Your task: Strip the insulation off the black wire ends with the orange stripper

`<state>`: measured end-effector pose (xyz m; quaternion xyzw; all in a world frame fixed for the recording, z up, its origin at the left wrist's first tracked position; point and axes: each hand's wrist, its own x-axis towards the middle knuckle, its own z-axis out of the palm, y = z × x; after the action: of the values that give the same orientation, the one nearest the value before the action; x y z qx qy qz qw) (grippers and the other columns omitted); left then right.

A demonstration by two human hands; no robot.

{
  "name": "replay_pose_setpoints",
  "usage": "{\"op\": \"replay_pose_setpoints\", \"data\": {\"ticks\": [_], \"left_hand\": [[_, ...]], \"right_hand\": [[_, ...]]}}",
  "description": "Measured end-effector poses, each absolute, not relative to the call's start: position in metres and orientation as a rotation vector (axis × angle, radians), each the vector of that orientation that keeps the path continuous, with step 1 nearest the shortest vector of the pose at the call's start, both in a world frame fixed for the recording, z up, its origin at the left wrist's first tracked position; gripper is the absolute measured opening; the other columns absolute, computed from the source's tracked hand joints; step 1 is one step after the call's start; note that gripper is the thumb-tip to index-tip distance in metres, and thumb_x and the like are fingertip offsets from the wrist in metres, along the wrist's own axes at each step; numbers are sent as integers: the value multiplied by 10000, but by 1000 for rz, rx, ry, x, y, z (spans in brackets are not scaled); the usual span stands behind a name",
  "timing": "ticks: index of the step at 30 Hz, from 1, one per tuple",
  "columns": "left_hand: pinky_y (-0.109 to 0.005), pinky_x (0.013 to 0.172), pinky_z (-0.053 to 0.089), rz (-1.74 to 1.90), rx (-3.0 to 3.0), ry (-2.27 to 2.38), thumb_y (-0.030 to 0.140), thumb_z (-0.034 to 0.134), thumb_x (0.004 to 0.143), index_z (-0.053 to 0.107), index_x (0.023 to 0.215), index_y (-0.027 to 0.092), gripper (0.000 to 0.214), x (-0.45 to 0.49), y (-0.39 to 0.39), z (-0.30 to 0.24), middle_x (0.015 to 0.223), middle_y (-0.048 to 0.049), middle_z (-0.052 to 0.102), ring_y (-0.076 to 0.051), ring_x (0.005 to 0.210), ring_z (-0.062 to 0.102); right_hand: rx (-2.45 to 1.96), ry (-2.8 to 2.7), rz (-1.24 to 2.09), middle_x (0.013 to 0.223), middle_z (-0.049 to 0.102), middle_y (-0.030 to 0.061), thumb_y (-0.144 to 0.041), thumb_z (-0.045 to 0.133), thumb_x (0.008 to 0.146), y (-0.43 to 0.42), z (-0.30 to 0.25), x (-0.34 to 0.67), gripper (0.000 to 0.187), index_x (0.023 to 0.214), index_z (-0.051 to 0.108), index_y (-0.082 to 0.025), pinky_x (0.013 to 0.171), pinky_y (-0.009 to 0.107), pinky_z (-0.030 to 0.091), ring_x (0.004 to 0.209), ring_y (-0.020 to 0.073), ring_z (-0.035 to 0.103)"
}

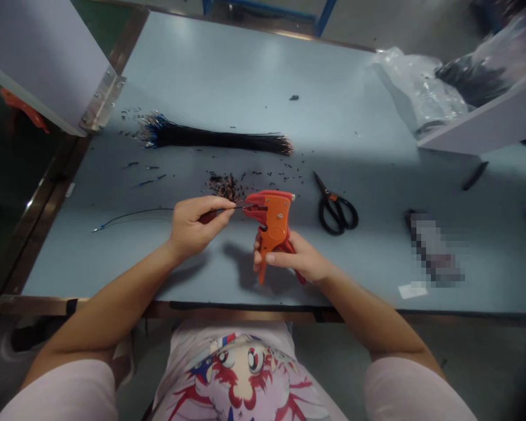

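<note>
Between thumb and fingers, my left hand (201, 221) pinches a thin black wire (144, 209). The wire trails left over the table to a blue and silver tip, and its other end reaches the jaws of an orange and red wire stripper (277, 219). My right hand (304, 257) is wrapped round the stripper's handles, holding the tool upright above the table. Just behind the jaws lies a pile of black and copper-coloured scraps (224, 186). Farther back is a thick bundle of black wires (219, 139), with blue and silver tips at its left end and bare copper at its right.
Black-handled scissors (337, 211) lie right of the stripper. A blurred-out flat object (436, 248) and a white slip (412, 290) are farther right. Clear plastic bags (425, 88) sit at the back right by a pale panel. Loose wire bits are scattered around the bundle.
</note>
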<state>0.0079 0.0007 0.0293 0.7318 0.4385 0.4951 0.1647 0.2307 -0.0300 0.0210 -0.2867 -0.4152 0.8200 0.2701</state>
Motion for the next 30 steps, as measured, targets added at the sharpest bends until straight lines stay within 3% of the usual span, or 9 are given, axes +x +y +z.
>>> {"op": "replay_pose_setpoints", "data": {"ticks": [10, 23, 30], "left_hand": [[-122, 441, 343, 1395, 2091, 1210, 142, 676, 752, 691, 786, 152, 39, 9, 3, 26, 643, 28, 685, -15, 454, 482], [-144, 416, 293, 1330, 2052, 1225, 160, 641, 753, 680, 777, 147, 48, 12, 1, 22, 486, 62, 534, -23, 408, 379], [-150, 428, 304, 1330, 2055, 1207, 169, 643, 755, 672, 769, 151, 37, 13, 0, 23, 510, 56, 555, -28, 420, 398]], "right_hand": [[-770, -1131, 2218, 826, 651, 61, -227, 713, 779, -31, 22, 232, 271, 979, 569, -112, 670, 353, 572, 730, 184, 670], [-771, -1172, 2191, 739, 628, 50, -270, 661, 830, -35, 20, 228, 226, 941, 548, -110, 549, 330, 577, 643, 172, 646], [-807, -1182, 2185, 703, 624, 42, -301, 638, 855, -36, 20, 228, 216, 907, 547, -112, 514, 310, 573, 608, 164, 641]]}}
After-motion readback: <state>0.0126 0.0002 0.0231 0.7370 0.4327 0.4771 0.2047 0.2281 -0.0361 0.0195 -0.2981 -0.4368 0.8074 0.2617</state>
